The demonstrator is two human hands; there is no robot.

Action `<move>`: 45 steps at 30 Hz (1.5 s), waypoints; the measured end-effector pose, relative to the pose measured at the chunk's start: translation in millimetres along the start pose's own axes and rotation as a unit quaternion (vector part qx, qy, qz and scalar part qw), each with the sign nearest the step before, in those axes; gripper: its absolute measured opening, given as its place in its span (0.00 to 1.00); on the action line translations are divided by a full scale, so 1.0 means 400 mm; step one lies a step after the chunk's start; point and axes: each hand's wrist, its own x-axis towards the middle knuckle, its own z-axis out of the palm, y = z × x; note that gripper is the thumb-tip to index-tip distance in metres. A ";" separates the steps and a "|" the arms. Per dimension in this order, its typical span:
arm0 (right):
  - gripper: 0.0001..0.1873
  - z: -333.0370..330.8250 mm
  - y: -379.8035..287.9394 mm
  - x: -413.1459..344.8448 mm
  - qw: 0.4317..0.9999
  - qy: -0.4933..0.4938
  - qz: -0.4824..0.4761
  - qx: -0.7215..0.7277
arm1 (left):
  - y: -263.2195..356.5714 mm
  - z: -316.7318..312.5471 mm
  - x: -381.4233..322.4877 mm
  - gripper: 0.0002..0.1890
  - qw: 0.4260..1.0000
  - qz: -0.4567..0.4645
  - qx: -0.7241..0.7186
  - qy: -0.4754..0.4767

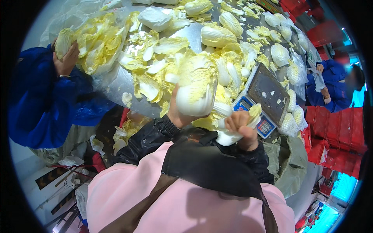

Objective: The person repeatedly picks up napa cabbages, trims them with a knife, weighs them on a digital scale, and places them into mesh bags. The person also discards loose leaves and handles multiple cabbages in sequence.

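My left hand grips a large head of napa cabbage from its left side and below, its white base towards me. In my right hand is a loose cabbage leaf, with the white rib hanging below my fist and a yellow tip above it. Torn leaves lie heaped around the cabbage on the metal table. Just beyond my right hand stands a digital scale, its plate dotted with leaf scraps and its blue keypad facing me.
Whole cabbages lie farther back. Net-wrapped cabbages line the right side, near stacked red crates. At left, a co-worker in blue holds a cabbage beside a leaf-filled plastic bag. Another person handles a plastic bag at right.
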 end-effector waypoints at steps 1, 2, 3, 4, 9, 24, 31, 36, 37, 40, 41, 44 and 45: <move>0.14 -0.036 -0.012 0.007 0.999 -0.033 0.030 0.025 | 0.003 0.005 -0.010 0.42 0.999 0.023 0.038 0.004; 0.14 -0.053 -0.023 0.021 0.960 0.082 0.091 -0.253 | 0.006 0.020 -0.021 0.42 0.996 0.045 0.076 0.009; 0.20 -0.056 -0.036 0.043 0.830 0.192 0.144 -0.504 | 0.005 0.037 -0.032 0.41 0.991 0.067 0.113 0.017; 0.30 -0.076 -0.031 0.061 0.799 0.223 0.053 -0.556 | 0.000 0.063 -0.028 0.41 0.975 0.108 0.188 0.049; 0.25 0.040 -0.036 0.190 0.649 0.016 -0.177 -0.740 | -0.008 0.070 -0.067 0.40 0.943 0.035 0.331 0.019; 0.15 -0.064 -0.012 0.159 0.706 0.063 -0.261 -0.656 | 0.003 0.105 -0.051 0.45 0.920 -0.001 0.390 0.020; 0.28 -0.205 0.021 0.214 0.911 0.324 -0.002 -0.255 | 0.038 0.097 -0.025 0.40 0.822 0.055 0.561 0.083; 0.33 0.006 0.066 0.155 0.947 0.273 0.069 0.152 | 0.013 0.085 0.020 0.30 0.960 0.039 0.235 0.146; 0.30 0.001 0.079 0.160 0.946 0.261 0.087 0.169 | -0.014 0.036 0.036 0.30 0.977 0.007 0.188 0.105; 0.24 -0.056 0.077 0.168 0.955 0.289 0.070 0.000 | -0.032 0.053 0.026 0.31 0.766 0.133 0.622 -0.095; 0.23 -0.068 0.075 0.163 0.946 0.305 0.056 -0.094 | -0.036 0.061 0.024 0.32 0.765 0.119 0.623 -0.111; 0.21 -0.021 -0.029 0.170 0.942 0.265 0.040 -0.200 | -0.029 0.124 0.030 0.38 0.940 -0.031 0.339 0.005; 0.21 -0.025 -0.041 0.169 0.924 0.226 0.046 -0.305 | -0.026 0.147 0.028 0.41 0.954 -0.053 0.292 0.040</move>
